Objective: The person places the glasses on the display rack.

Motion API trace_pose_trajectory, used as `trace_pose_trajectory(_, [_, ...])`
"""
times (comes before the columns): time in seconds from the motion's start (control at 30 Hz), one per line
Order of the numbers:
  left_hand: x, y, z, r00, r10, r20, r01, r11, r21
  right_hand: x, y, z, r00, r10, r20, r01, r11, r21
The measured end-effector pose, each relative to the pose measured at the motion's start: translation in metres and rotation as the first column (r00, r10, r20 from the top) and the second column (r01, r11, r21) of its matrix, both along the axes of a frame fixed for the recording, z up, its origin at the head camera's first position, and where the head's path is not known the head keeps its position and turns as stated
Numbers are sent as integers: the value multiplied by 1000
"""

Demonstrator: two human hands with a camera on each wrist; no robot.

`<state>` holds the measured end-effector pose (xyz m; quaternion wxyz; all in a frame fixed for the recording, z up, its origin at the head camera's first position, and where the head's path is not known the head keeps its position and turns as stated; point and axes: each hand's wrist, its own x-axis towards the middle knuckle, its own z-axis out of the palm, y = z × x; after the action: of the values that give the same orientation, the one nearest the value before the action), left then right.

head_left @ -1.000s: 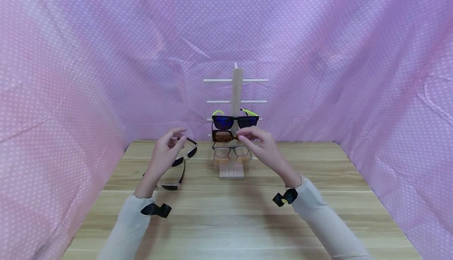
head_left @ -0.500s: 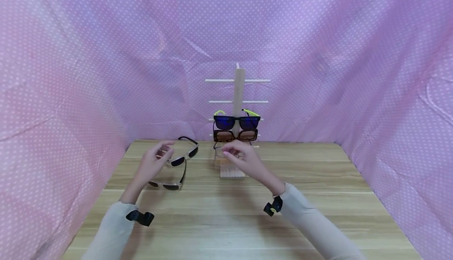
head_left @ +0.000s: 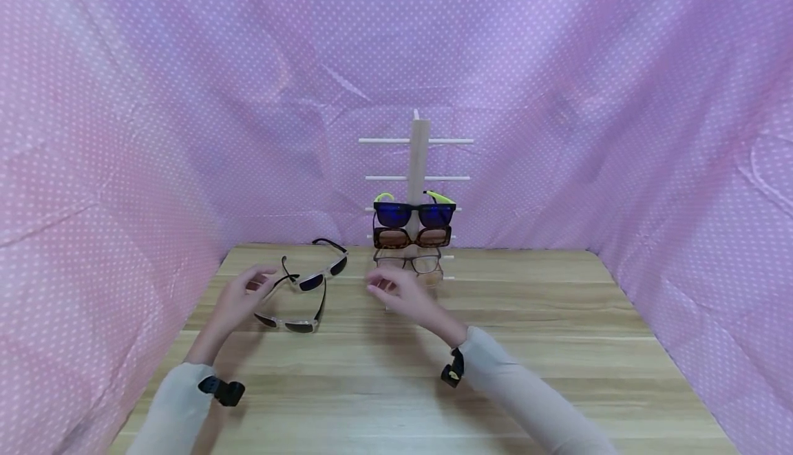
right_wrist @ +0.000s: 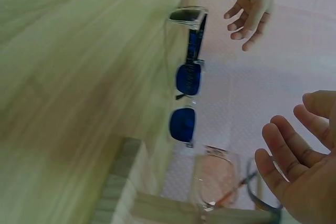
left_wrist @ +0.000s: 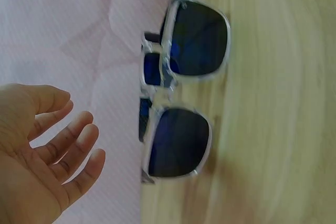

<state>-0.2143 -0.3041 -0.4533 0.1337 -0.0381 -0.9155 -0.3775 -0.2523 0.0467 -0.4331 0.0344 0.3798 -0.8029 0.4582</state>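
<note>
My left hand (head_left: 238, 297) hovers at the left end of the nearer sunglasses (head_left: 288, 324), which have clear frames and dark lenses. Nothing is in its loosely bent fingers, as the left wrist view shows of the hand (left_wrist: 50, 156) beside those sunglasses (left_wrist: 181, 142). Just behind them lies a second pair of sunglasses (head_left: 322, 276), temples spread. My right hand (head_left: 403, 295) is in front of the wooden eyewear stand (head_left: 418, 155), hiding part of its base and lowest glasses. In the right wrist view the right hand (right_wrist: 299, 166) is relaxed, holding nothing.
On the stand hang blue-lensed sunglasses (head_left: 414, 215) with yellow-green temples, tortoiseshell sunglasses (head_left: 392, 238), grey-framed eyeglasses (head_left: 425, 264) and a pale pair (head_left: 431, 279) lowest. Two bare pegs (head_left: 384, 141) cross its upper part. A pink dotted cloth (head_left: 545, 97) encloses the wooden table (head_left: 526, 345).
Both hands have moved left and down toward me. The right hand has left the tortoiseshell sunglasses on the stand; the left has come from above the rear sunglasses to the nearer pair.
</note>
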Motion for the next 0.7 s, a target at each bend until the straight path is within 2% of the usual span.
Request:
trace_pose_trajectory(0.17, [-1,-13,-11,999,7,37,-7,1000,-15,0,-8,-15,999,-17,33,16,999,36])
trace_pose_trajectory(0.37, [-1,-26,-19,997,-35,65,35,999,-6,-1,-15,-30,999,-14,49,10,997,71])
trace_pose_trajectory(0.5, [0,-33,-22,993,-58,102,58,998,2,-2,-21,-35,999,-4,53,-1,996,89])
trace_pose_trajectory(0.7, [2,-37,-26,988,-52,148,53,999,-2,-1,-34,-37,997,21,71,-30,992,124])
